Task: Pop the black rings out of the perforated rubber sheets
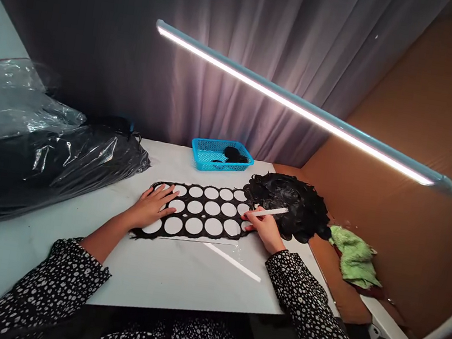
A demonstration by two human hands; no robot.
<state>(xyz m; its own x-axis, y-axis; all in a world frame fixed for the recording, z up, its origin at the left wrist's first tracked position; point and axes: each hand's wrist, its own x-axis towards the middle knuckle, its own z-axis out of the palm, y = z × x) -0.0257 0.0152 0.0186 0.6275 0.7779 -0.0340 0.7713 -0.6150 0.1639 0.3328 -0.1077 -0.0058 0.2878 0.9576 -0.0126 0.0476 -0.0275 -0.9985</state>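
The left hand [151,207] is pressing a black sheet with white circles [184,215] onto a white marble tabletop [176,275], while the right hand [263,229] is gripping a slim white pen-shaped tool [271,212].

The white pen [270,212]'s tip is hidden behind the right hand's fingers [251,215]

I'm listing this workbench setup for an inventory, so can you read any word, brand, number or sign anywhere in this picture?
No readable text shows anywhere. The white pen in the right hand has no legible marking, and neither do the black sheet with round holes, the blue plastic basket, the black plastic bag or the lamp bar. Any fine print would be too small to read here.
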